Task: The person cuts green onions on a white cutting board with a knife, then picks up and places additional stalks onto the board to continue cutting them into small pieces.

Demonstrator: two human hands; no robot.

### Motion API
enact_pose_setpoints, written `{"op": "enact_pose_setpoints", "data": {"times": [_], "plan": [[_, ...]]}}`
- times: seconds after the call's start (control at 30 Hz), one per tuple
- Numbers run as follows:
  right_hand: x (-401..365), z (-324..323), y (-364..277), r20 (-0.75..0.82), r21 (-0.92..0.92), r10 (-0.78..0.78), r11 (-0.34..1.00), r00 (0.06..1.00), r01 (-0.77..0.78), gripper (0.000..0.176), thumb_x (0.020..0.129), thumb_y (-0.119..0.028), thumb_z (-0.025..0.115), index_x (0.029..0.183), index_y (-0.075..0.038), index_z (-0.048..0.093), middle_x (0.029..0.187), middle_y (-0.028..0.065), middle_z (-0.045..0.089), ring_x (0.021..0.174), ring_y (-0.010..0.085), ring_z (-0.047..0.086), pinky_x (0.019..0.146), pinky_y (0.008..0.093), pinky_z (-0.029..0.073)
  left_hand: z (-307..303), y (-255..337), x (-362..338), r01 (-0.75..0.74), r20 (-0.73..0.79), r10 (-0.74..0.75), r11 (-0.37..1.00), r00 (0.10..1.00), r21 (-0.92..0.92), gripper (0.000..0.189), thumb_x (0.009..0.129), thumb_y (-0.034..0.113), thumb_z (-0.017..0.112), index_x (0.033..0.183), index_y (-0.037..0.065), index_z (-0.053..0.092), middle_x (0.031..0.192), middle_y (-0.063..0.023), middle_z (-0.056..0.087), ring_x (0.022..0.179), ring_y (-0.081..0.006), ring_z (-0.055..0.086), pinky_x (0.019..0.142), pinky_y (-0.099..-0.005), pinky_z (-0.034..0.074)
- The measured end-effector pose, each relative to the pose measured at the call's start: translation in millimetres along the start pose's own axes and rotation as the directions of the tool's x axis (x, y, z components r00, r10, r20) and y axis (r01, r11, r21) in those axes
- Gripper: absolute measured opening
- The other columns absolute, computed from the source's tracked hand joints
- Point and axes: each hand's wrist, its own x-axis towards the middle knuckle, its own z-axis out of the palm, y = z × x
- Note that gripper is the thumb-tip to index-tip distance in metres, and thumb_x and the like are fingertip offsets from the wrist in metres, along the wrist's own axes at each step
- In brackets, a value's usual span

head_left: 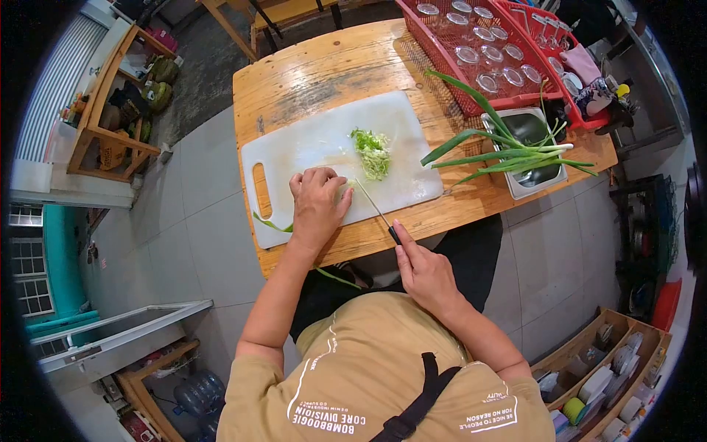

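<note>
A: Surroundings, near to far?

B: The board (294, 147) lay on the wooden table (317, 74), its handle slot at the left end. To the right stood a steel pan (529, 177), spring onions (508, 144) laid across it. Some leaf tips reached over the board's right edge. Past the pan sat a red crate (471, 103) of upturned glasses (467, 54), with a red basket (589, 121) beside it.

A: Anything in the way?

B: The left hand (317, 206) hid part of a green leaf (271, 222); whether it pinned the leaf could not be told. Another green strip (337, 277) showed below the table's near edge.

A: State of the hands?

B: The left was down on the board, fingers bent and close together. The right hand (426, 271) was closed on the knife's black handle, index finger stretched along it.

A: And the knife (373, 204)?

B: Blade over the near part of the board, to the right of the left thumb, pointing away from the body. The chopped greens (374, 156) lay on the board just beyond the tip, ahead of both hands.
</note>
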Motion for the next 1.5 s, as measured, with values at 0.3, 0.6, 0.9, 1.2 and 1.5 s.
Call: {"op": "enact_pose_setpoints", "data": {"times": [0.3, 0.6, 0.9, 1.2, 1.5], "plan": [[11, 11, 1, -0.041, -0.06, -0.062, 0.996, 0.997, 0.06, 0.059, 0.112, -0.022, 0.061, 0.169, -0.016, 0.047, 0.089, 0.0173, 0.076, 0.069, 0.0379, 0.073, 0.062, 0.0497, 0.06, 6, -2, -2, 0.002, 0.002, -0.002, 1.0, 1.0, -0.007, 0.018, 0.088, 0.019, 0.087, 0.104, 0.011, 0.083, 0.112, -0.0041, 0.071, 0.115, -0.0246, 0.064, 0.109, -0.0486, 0.038], [8, 21, -2, 0.004, -0.223, -0.048, 0.974, 0.999, 0.048, 0.064, 0.109, -0.02, 0.064, 0.17, -0.015, 0.045, 0.078, 0.014, 0.07, 0.063, 0.035, 0.07, 0.06, 0.0465, 0.06, 5, 0, -1, -0.001, -0.007, 0.001, 1.0, 1.0, -0.021, 0.016, 0.089, 0.018, 0.086, 0.102, 0.011, 0.083, 0.11, -0.0039, 0.072, 0.114, -0.0249, 0.064, 0.107, -0.0476, 0.038], [21, 2, -3, 0.048, -0.096, -0.029, 0.995, 0.998, 0.034, 0.06, 0.112, -0.022, 0.061, 0.169, -0.012, 0.046, 0.088, 0.0199, 0.077, 0.071, 0.0373, 0.075, 0.062, 0.051, 0.059, 3, 2, -3, 0.013, 0.002, -0.013, 0.999, 1.0, -0.031, 0.016, 0.089, 0.017, 0.085, 0.104, 0.01, 0.082, 0.11, -0.0041, 0.072, 0.114, -0.0252, 0.064, 0.107, -0.0479, 0.038], [18, 29, 0, -0.02, -0.167, -0.065, 0.984, 0.998, 0.06, 0.059, 0.113, -0.022, 0.06, 0.169, -0.012, 0.045, 0.079, 0.0175, 0.072, 0.067, 0.0376, 0.072, 0.061, 0.05, 0.059, 5, 2, -4, 0.013, -0.01, -0.013, 0.999, 1.0, -0.035, 0.015, 0.09, 0.016, 0.084, 0.103, 0.01, 0.082, 0.11, -0.0035, 0.072, 0.114, -0.0247, 0.064, 0.108, -0.0477, 0.038], [16, 17, 4, -0.019, -0.147, -0.063, 0.987, 0.998, 0.06, 0.059, 0.112, -0.02, 0.062, 0.168, -0.011, 0.046, 0.079, 0.0182, 0.072, 0.065, 0.0379, 0.071, 0.06, 0.05, 0.058, 8, 3, -5, 0.024, -0.014, -0.024, 0.999, 1.0, -0.032, 0.013, 0.09, 0.018, 0.084, 0.101, 0.011, 0.083, 0.109, -0.0033, 0.073, 0.114, -0.0246, 0.064, 0.108, -0.0483, 0.038]]}}
